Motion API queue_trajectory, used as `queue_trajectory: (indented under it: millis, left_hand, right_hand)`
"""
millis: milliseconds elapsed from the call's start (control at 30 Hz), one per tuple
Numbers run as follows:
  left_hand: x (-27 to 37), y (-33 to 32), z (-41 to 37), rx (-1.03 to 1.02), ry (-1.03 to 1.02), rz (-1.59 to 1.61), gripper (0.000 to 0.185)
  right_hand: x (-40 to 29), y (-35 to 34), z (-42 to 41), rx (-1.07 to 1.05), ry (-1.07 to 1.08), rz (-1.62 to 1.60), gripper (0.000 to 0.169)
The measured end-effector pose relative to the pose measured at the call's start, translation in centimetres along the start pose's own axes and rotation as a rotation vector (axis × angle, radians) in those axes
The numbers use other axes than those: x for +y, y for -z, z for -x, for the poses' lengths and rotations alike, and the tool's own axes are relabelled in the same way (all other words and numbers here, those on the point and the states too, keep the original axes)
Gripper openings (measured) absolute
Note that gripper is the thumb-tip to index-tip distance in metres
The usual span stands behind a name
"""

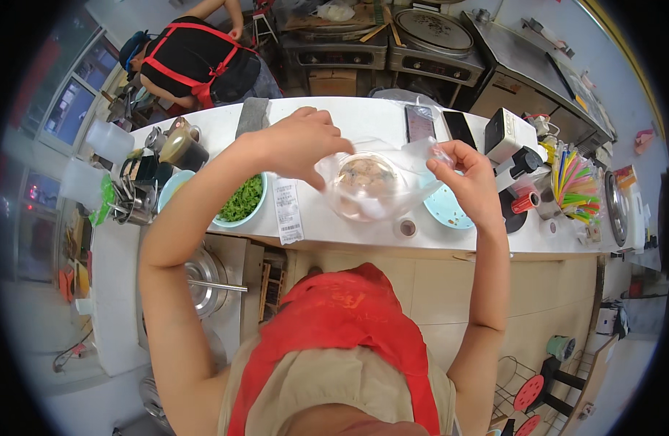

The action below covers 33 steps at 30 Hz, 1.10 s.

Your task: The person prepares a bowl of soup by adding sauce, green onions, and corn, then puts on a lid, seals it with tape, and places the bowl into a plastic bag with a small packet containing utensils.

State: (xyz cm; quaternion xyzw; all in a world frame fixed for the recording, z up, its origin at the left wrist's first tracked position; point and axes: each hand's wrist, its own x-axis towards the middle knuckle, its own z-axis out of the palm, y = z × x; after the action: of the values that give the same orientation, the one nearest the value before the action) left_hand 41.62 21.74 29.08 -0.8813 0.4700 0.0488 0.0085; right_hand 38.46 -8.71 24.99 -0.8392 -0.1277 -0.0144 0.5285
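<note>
A clear plastic bag [391, 193] surrounds a round, see-through takeout bowl [367, 177] on the counter. Pale round pieces of food in liquid, with dark green bits, show through it. My right hand [465, 177] pinches the bag's gathered upper right part between thumb and fingers. At the bag's left side is my left hand [304, 144], thumb and fingers spread; whether it touches the film is unclear. Below that hand lies a printed paper receipt [287, 211]. Chopped green leaves [241, 201] fill a bowl partly behind my left forearm.
A light blue plate [449, 210] with crumbs sits under my right hand, near a tape roll [407, 228]. Phones [420, 124], a white printer [510, 133] and colourful straws [574, 180] stand right. Sauce jars [183, 150] are left. A co-worker [198, 65] bends beyond the counter [323, 111].
</note>
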Motion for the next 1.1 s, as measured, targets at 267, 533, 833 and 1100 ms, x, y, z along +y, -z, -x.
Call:
queue_trajectory:
  millis: [267, 533, 833, 1100]
  left_hand:
    - [0.0, -0.1, 1.6, 0.394, 0.347, -0.116, 0.007]
    - [1.3, -1.7, -1.2, 0.469, 0.314, 1.6, 0.018]
    - [6.7, -6.4, 1.0, 0.47, 0.084, 1.158, 0.014]
    - [4.8, -10.1, 1.5, 0.899, -0.025, 0.049, 0.014]
  right_hand:
    - [-2.6, 0.1, -0.2, -0.023, 0.072, 0.256, 0.017]
    - [-6.9, -5.7, 1.3, -0.211, 0.389, 0.115, 0.004]
    - [-1.7, -9.7, -1.0, -0.159, 0.271, -0.349, 0.01]
    - [0.0, -10.9, -2.0, -0.2, 0.093, -0.075, 0.015]
